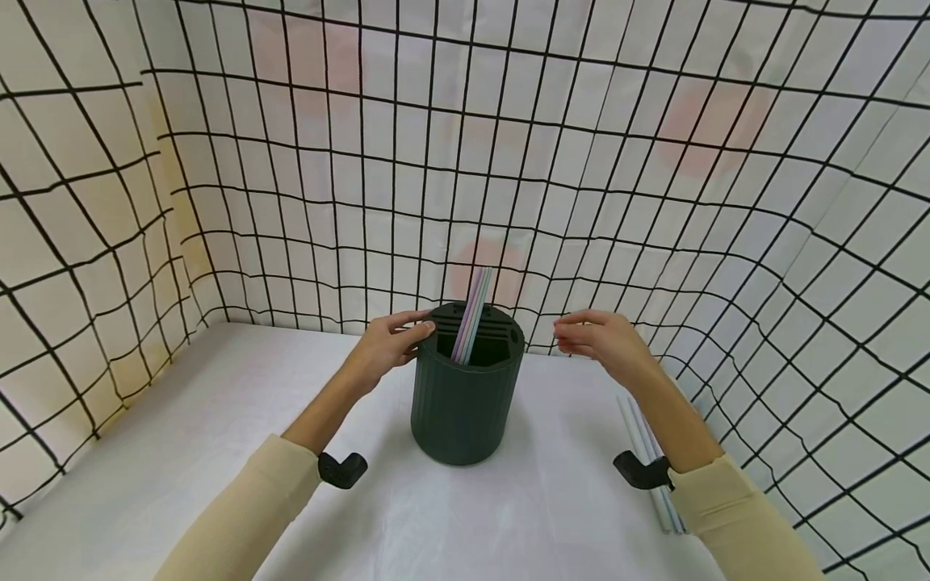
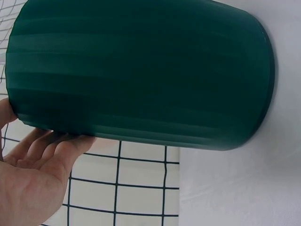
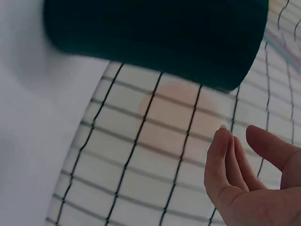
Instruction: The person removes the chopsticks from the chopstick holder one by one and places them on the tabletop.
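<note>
A dark green ribbed holder [image 1: 465,403] stands upright in the middle of the white table [image 1: 182,452]. Several pastel straws [image 1: 472,315] stick up out of its slotted top. My left hand [image 1: 392,343] rests against the holder's left rim, thumb and fingers touching it. In the left wrist view the fingers [image 2: 51,150] lie fairly straight along the holder [image 2: 141,70]. My right hand [image 1: 603,339] hovers in the air to the right of the holder, apart from it and holding nothing. In the right wrist view its fingers [image 3: 225,160] are relaxed below the holder [image 3: 155,37].
More pastel straws [image 1: 643,440] lie flat on the table under my right forearm, near the right wall. Black wire mesh [image 1: 654,202] backed with white cloth closes in the table at the back and on both sides.
</note>
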The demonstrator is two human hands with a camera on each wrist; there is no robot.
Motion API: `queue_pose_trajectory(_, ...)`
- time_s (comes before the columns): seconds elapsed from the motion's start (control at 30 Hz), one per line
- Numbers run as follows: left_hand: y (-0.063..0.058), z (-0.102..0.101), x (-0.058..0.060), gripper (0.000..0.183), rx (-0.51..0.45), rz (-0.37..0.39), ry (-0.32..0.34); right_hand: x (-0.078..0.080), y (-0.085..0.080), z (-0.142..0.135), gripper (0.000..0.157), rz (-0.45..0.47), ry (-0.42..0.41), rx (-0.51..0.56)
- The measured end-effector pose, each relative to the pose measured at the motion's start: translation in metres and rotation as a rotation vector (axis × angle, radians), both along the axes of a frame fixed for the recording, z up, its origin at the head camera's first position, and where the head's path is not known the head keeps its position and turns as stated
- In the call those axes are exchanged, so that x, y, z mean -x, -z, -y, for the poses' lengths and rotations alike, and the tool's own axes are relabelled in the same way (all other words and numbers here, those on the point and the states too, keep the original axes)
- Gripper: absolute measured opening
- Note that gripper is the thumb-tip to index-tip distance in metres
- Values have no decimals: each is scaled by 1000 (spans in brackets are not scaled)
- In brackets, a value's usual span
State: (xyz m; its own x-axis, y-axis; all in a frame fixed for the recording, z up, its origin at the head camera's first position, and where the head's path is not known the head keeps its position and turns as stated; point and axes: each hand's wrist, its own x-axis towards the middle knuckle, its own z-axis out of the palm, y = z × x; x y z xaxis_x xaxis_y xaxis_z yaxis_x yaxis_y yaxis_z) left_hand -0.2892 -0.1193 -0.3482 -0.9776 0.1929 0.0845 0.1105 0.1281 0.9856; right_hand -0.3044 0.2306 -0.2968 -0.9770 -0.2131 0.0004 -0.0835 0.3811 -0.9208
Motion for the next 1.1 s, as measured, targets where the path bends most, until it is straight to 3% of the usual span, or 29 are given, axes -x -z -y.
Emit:
queue_pose_trajectory(0.23, 0, 0, 0, 54, -7, -3, 2, -6, -19, 53, 39, -33, -54, -39)
queue_pose_trajectory(0.47, 0, 0, -1, 53, -11, -2, -3, -11, -21, 86, 32, -74, -108, -30)
queue_pose_trajectory(0.83, 2, 1, 2, 53, -18, 17, 2, -12, -7, 105, 31, -150, -57, -133)
queue_pose_trajectory(1.1, 2, 0, 3, 53, -11, 12, 3, -13, -3, 110, 26, -169, -5, -106)
